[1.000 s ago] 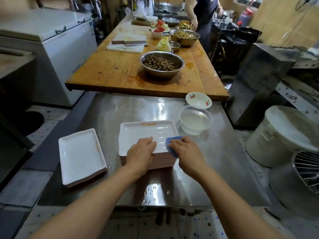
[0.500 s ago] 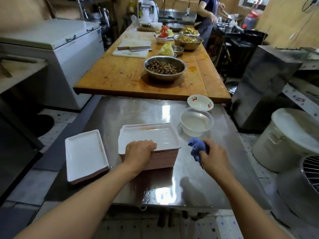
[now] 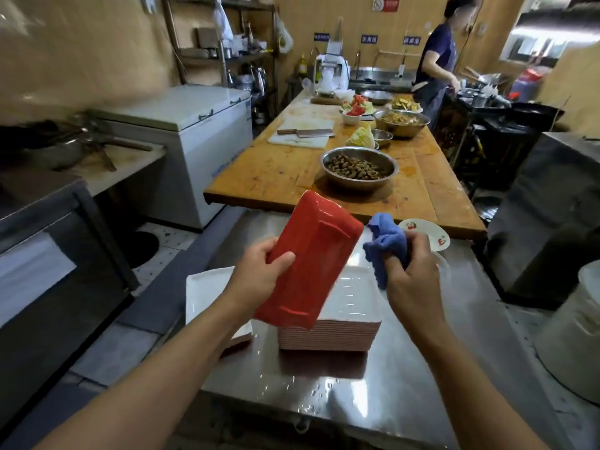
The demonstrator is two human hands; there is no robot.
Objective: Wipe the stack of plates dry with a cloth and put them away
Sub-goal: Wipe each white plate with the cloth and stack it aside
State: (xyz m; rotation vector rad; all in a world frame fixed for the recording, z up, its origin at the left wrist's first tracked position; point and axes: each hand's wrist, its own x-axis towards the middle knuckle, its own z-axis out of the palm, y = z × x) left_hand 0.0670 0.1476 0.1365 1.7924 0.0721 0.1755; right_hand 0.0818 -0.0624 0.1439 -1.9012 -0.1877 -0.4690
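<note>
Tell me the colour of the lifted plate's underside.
Glossy red, on the plate the left hand holds; head view.

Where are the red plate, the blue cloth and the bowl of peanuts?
red plate [image 3: 313, 261], head view, middle of its red underside
blue cloth [image 3: 386, 243], head view, bunched middle
bowl of peanuts [image 3: 357, 181], head view, near metal wall

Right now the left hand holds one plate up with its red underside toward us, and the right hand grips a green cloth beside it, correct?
Not quite: the head view shows the cloth in the right hand is blue, not green. The left hand does hold the plate red underside toward us.
</note>
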